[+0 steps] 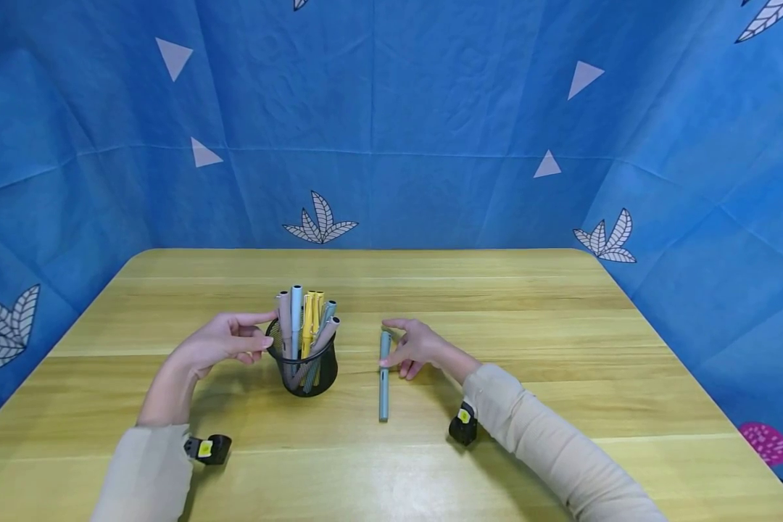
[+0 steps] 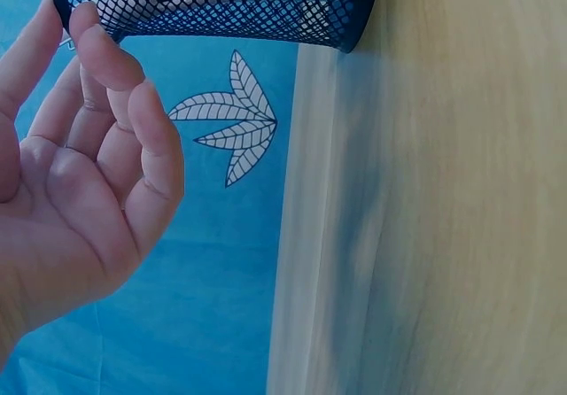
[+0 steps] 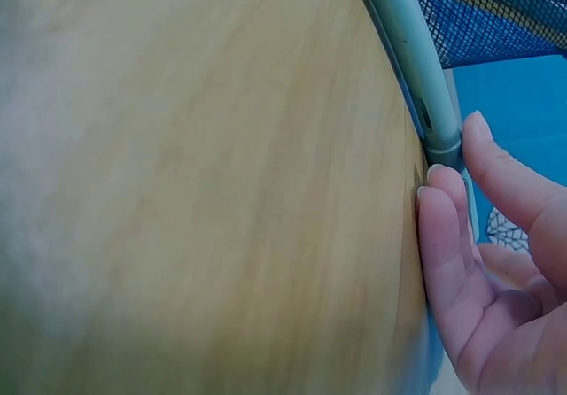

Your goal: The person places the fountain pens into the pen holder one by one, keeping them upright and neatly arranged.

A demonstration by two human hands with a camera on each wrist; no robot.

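A black mesh pen holder [image 1: 322,370] stands upright on the table, filled with several grey, light blue, yellow and teal pens. At its left rim is my left hand [image 1: 225,341], thumb and index finger pinching the edge; the left wrist view shows these fingertips at the rim of the mesh holder [image 2: 230,14]. To the right of the holder, a teal pen [image 1: 383,399] lies on the table, pointing away from me. My right hand [image 1: 420,348] grips its far half from the right, thumb on the pen [image 3: 412,58] and other fingertips close to the tabletop.
The light wooden table [image 1: 561,319] extends around both hands. Behind and beside it hangs a blue cloth [image 1: 431,109] with white leaf and triangle prints. A small black camera [image 1: 218,449] sits on the left wrist, another camera [image 1: 463,424] on the right.
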